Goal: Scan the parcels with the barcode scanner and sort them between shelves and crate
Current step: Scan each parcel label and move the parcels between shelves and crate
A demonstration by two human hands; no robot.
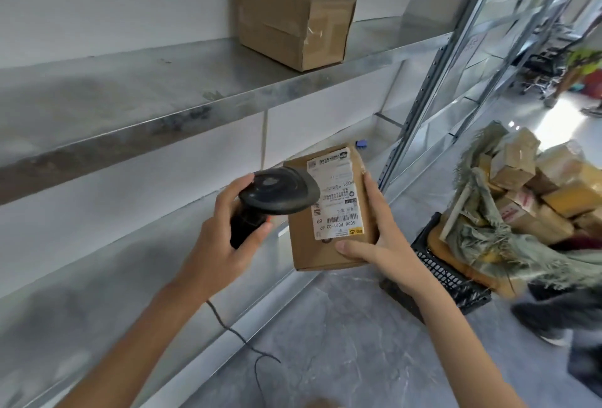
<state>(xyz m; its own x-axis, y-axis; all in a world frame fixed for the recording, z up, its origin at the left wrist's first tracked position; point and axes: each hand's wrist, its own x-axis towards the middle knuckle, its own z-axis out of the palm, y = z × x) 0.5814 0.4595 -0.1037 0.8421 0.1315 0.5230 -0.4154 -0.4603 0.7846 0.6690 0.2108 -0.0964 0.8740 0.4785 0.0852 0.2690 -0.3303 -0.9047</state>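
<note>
I am holding the barcode scanner (277,192) in my left hand (224,244), with my fingers wrapped tight around its black handle. Its wide head leans over the white label (338,192) on a small brown parcel (332,212). My right hand (381,238) grips that parcel by its right side and bottom edge, with my thumb pressed on the front. I hold it up in the air, in front of the lower shelf (81,303), not resting on anything. The scanner head is right by the label and covers a bit of it, so I think I am in the middle of scanning this one. I cannot tell if the scan has worked yet. One bigger box (293,23) sits on the upper shelf (130,94), so it looks like at least one parcel has been put away. The rest of that shelf is bare, and so is the lower one near me. To my right a black crate (446,277) sits on the floor, with a torn grey-green sack (488,228) over it and a heap of brown parcels (537,186) spilling out. That heap is big, so I think most of the job is still left. This parcel still needs a place too, on a shelf or in the crate.
</note>
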